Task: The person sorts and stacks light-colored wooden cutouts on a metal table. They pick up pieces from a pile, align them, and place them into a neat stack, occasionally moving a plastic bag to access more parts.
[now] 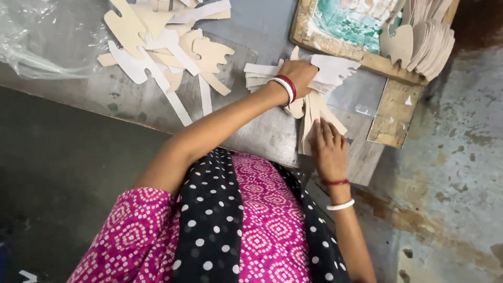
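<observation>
Cardboard cutouts (314, 84) lie stacked under both hands, left (298, 73), right (329, 149).

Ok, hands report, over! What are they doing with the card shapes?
Left hand gripping the card cutout stack on the table. Right hand flat on the stack's long ends. Loose cutouts lie apart, nothing blocking.

sleeve (131, 225) showing pink with white diamond print | scarf (212, 220) showing black with white dots | cardboard cutouts (173, 42) looking beige and white | bangles (287, 88) showing red, white
</observation>
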